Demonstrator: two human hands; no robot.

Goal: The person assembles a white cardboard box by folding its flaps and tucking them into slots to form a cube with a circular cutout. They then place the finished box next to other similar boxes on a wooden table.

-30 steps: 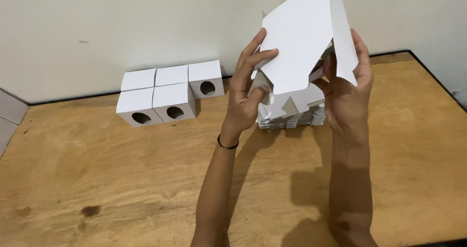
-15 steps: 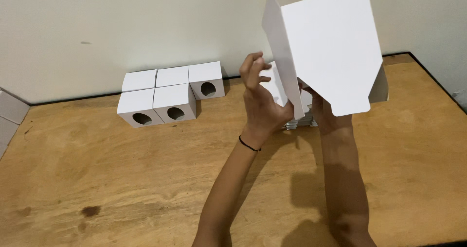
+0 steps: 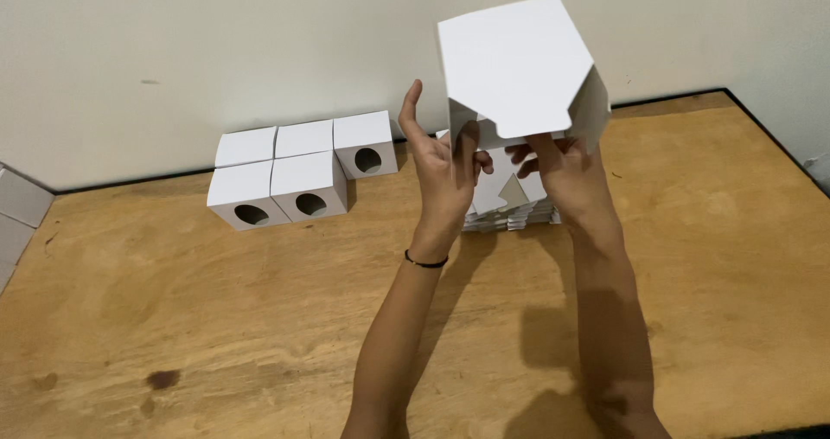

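Above the surface (image 3: 173,335): white card box (image 3: 519,67)
Change: flat sheet now puffed into a box
Left hand (image 3: 441,171): fingers half open, touching its edge
Right hand (image 3: 562,166): fingers closed, holding it underneath

Folded white boxes (image 3: 298,173): five, grouped left of the flat stack; three in the back row by the wall, two in front.
Round holes showing on those boxes: three, two on the front pair and one on the back box nearest the flat stack.
Half-folded white cartons (image 3: 519,69): one, raised above the flat stack.
Stacks of flat white blanks (image 3: 512,204): one; its sheets are too thin to count.
Hands: two, a left hand (image 3: 445,169) and a right hand (image 3: 566,173), both over the flat stack.
Wristbands (image 3: 425,262): one, black.
Wooden tables (image 3: 173,318): one.
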